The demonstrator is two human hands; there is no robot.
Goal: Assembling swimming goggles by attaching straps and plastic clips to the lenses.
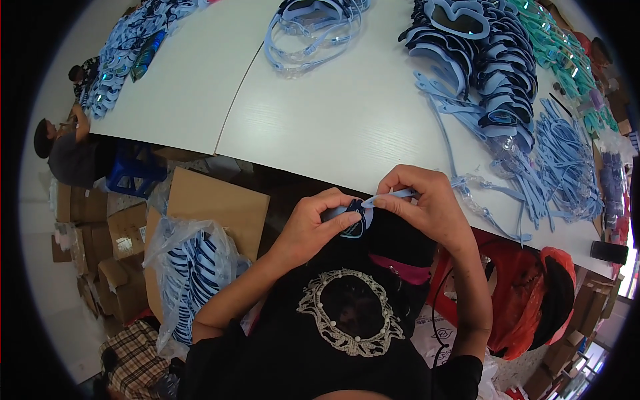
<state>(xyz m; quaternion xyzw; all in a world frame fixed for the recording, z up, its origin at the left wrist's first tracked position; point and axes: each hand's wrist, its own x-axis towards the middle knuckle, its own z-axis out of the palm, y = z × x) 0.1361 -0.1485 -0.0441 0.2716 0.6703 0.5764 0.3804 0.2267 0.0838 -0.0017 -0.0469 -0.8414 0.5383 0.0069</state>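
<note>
We see both forearms come up from the lower edge and bend inward, so the two hands meet just below the near edge of the white worktop (347, 113), over the dark lap. The left hand (313, 223) is curled, palm turned to the right, its thumb and fingers closed in a grip on the dark blue goggle frame (352, 220), which sits between the two hands. The right hand (427, 203) arches over from the right, wrist raised, knuckles up; its fingertips pinch the pale blue strap (390, 195), whose end lies at the frame's upper edge. Both grips are pressed together on what they hold, none spread. Near the right hand, on the worktop, lies a loose heap of blue straps (560, 160), with a stack of dark goggles (480, 60) behind it. Left of the lap, a clear bag of blue frames (193, 267) leans against a cardboard box (213, 203).
</note>
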